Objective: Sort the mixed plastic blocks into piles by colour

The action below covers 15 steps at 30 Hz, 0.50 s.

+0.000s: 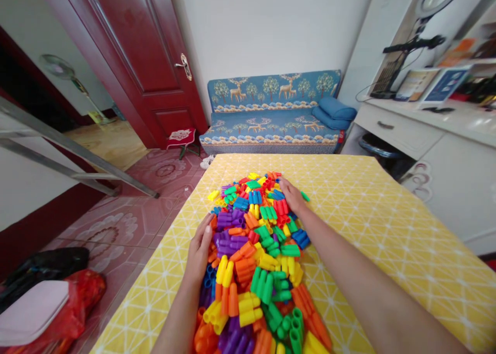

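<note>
A long heap of bright plastic pieces [248, 230] in red, orange, yellow, green, blue and purple lies on the yellow patterned tablecloth [368, 214]. At the heap's left edge, my left hand [200, 243] rests against orange and purple pieces, its fingers extended. Farther off, at the right edge, my right hand [292, 196] touches the heap beside red and blue pieces, fingers stretched forward. Neither hand is wrapped round a piece.
Beyond the table stands a blue sofa [267, 121] with deer patterns. A white cabinet [403, 129] is at the right. On the left are a small stool [181, 137], a metal ladder [96, 160] and red and black bags [87, 297] on the floor.
</note>
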Available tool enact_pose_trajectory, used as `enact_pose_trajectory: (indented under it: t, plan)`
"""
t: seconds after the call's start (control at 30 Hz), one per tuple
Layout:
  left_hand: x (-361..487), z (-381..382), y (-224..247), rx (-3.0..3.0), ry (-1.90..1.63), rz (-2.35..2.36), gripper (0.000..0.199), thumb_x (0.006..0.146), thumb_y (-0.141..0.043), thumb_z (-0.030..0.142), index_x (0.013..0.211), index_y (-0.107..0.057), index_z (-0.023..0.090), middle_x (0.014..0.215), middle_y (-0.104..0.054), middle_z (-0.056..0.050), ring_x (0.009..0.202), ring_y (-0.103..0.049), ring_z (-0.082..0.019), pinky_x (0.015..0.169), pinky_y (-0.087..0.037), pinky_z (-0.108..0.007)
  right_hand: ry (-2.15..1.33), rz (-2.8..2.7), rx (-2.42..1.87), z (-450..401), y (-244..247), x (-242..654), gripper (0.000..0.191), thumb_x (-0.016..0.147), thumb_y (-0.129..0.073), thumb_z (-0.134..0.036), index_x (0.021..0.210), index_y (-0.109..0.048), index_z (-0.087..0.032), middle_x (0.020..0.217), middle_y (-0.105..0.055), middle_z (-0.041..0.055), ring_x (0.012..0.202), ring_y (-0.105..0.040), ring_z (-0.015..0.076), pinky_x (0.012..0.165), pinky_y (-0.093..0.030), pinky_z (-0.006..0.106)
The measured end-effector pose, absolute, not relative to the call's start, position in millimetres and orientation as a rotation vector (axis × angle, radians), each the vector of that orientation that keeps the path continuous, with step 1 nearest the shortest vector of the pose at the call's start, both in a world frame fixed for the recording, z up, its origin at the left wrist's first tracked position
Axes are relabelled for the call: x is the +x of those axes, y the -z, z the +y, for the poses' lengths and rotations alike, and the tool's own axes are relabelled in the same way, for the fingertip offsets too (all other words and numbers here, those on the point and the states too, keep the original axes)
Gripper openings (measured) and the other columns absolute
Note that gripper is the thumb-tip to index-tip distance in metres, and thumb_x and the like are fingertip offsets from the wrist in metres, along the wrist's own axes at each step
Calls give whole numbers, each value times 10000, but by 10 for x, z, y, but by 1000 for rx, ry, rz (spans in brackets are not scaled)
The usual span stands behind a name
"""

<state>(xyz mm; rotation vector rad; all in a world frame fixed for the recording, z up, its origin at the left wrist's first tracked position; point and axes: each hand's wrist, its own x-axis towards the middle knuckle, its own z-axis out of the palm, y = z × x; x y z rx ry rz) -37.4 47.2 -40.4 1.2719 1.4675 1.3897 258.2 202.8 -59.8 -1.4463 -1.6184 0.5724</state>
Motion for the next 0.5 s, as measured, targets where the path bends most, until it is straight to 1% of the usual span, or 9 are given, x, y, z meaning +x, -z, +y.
enact_pose_trajectory:
  t: [0.07,0.1,0.13,0.2,0.23,0.33,0.4,0.43,0.5]
  plan:
    - [-362,464,394,1221,-1355,1456,626,825,-512,622,1301,-562,220,1245,-635,-87,1072,-624,-289,823,-554,-386,-654,-1638,-1393,1958,595,2526,651,900,-292,-656,1352,-513,-244,1404,-504,36,1328,-434,214,1125,-317,415]
    - [-357,460,387,1203,-1343,1454,636,826,-509,624,1316,-547,218,1220,-648,-88,1014,-648,-281,774,-565,-375,-687,-1641,-1374,1908,585,2521,661,901,-274,-664,1366,-497,-251,1417,-489,31,1339,-420,215,1127,-315,427]
    - [-353,457,381,1201,-1340,1456,641,830,-505,622,1322,-540,214,1212,-652,-90,993,-654,-275,759,-567,-369,-712,-1638,-1359,1839,570,2530,666,907,-243,-664,1383,-474,-259,1436,-464,24,1350,-404,214,1127,-314,437]
    - [-350,457,373,1240,-1370,1468,631,835,-502,616,1303,-560,196,1232,-641,-96,1051,-631,-279,821,-552,-377,-741,-1623,-1343,1608,524,2589,665,922,-194,-649,1419,-419,-269,1482,-397,15,1381,-351,209,1138,-292,454]
    - [-351,460,373,1267,-1391,1475,621,835,-505,613,1283,-579,189,1243,-635,-98,1097,-609,-283,867,-535,-386,-744,-1617,-1333,1430,496,2637,652,929,-203,-636,1433,-393,-270,1503,-360,14,1399,-316,207,1150,-266,458]
    - [-357,469,386,1311,-1425,1471,590,829,-516,611,1234,-620,194,1223,-645,-96,1148,-581,-285,941,-500,-412,-721,-1643,-1275,637,415,2827,589,944,-314,-565,1457,-342,-278,1538,-295,17,1431,-236,204,1181,-183,450]
    - [-362,474,401,1312,-1429,1457,578,832,-511,611,1221,-629,200,1185,-661,-93,1134,-590,-279,941,-499,-412,-721,-1729,-1267,-40,391,2952,581,946,-359,-524,1475,-296,-295,1543,-285,24,1427,-246,213,1174,-209,451]
    - [-365,476,410,1307,-1428,1452,576,835,-506,611,1221,-629,201,1170,-666,-93,1122,-596,-276,934,-502,-409,-730,-1809,-1280,-386,401,3001,613,933,-386,-534,1486,-271,-295,1555,-252,29,1433,-226,229,1167,-225,455]
    - [-372,481,426,1288,-1418,1446,581,837,-499,614,1229,-623,204,1144,-675,-93,1092,-612,-271,909,-514,-405,-682,-1923,-1279,-1031,475,3050,767,859,-409,-667,1496,-257,-269,1567,-202,61,1428,-216,290,1133,-292,475]
